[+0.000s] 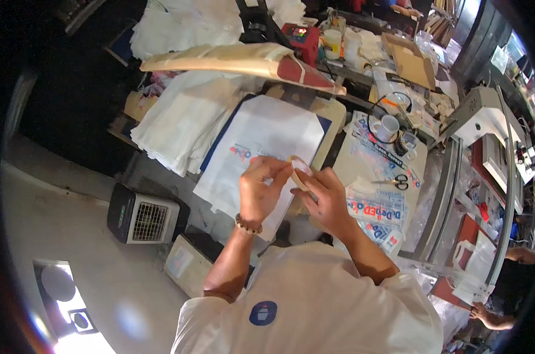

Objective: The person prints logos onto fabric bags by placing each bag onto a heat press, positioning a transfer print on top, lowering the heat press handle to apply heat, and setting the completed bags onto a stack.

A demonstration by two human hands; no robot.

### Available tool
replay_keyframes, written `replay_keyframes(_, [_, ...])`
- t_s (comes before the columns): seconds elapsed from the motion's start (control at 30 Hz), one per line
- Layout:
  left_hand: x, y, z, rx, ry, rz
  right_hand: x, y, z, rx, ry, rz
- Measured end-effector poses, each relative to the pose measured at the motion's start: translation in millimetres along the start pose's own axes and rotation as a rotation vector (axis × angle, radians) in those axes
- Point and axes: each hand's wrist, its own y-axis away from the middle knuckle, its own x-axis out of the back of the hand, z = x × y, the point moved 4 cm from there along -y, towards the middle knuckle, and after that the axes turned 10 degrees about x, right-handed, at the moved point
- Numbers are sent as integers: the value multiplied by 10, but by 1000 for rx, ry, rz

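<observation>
Between my two hands is a roll of tape [295,177], a thin tan ring with a pale inside, tilted on its edge. My right hand [325,197] grips the ring from the right with thumb and fingers. My left hand [263,184], with a beaded bracelet at the wrist, is pinched closed at the roll's left edge; its fingertips are partly hidden. Below them a white sheet [273,127] with faint blue and red print lies over a dark blue pad [325,124] on the press bed.
The raised, cloth-covered upper plate [220,59] of a heat press overhangs the far side. White fabric [182,118] is piled left. At right are printed transfer sheets [376,206], scissors [400,182] and a mug [388,128]. Another person's hand [483,314] is at a second press.
</observation>
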Motion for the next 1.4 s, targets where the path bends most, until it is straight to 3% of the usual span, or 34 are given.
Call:
replay_keyframes(0.1, [11, -11, 120, -51, -128, -31, 46, -57, -12, 43, -56, 0])
replay_keyframes(0.13, [-10, -1, 128, 29, -69, -59, 88, -82, -69, 72, -59, 11])
replay_keyframes(0.2, [-38, 40, 163, 101, -12, -74, 153, -88, -50, -170, -249, 20])
replay_keyframes(0.23, [-47, 38, 192, 107, 5, -75, 185, -163, -53, 10, -207, 99])
replay_keyframes(0.37, [-48, -5, 460, 81, 15, -56, 400, -402, -19, 93, -184, 41])
replay_keyframes(0.5, [-41, -80, 574, 89, 115, -50, 662, -698, -44, 59, -134, -89])
replay_keyframes(0.73, [-46, -121, 683, 106, 216, 9, 699, -770, -1, 100, -174, -34])
replay_keyframes(0.93, [-50, -78, 497, 101, 141, -105, 609, -613, 67, -70, -358, -108])
replay_keyframes(0.97, [-19, -89, 442, 112, 143, -118, 580, -566, 110, -200, -464, -158])
replay_keyframes(1.0, [8, -111, 445, -32, -10, -144, 551, -493, 145, -338, -571, -206])
replay_keyframes(1.03, [-14, -96, 445, -171, -157, -174, 485, -368, 248, -317, -599, -186])
replay_keyframes(1.13, [-107, -19, 292, -75, -105, -174, 407, -42, 556, -477, -490, -213])
replay_keyframes(1.2, [-110, 84, -16, 6, -131, -230, 391, 189, 937, -300, -141, -67])
replay_keyframes(1.3, [-114, 202, -534, 132, -345, -371, 440, 710, 1692, -345, 388, -162])
replay_keyframes(1.4, [36, 252, -1369, 15, -555, -272, 334, 1418, 2482, -341, 631, -252])
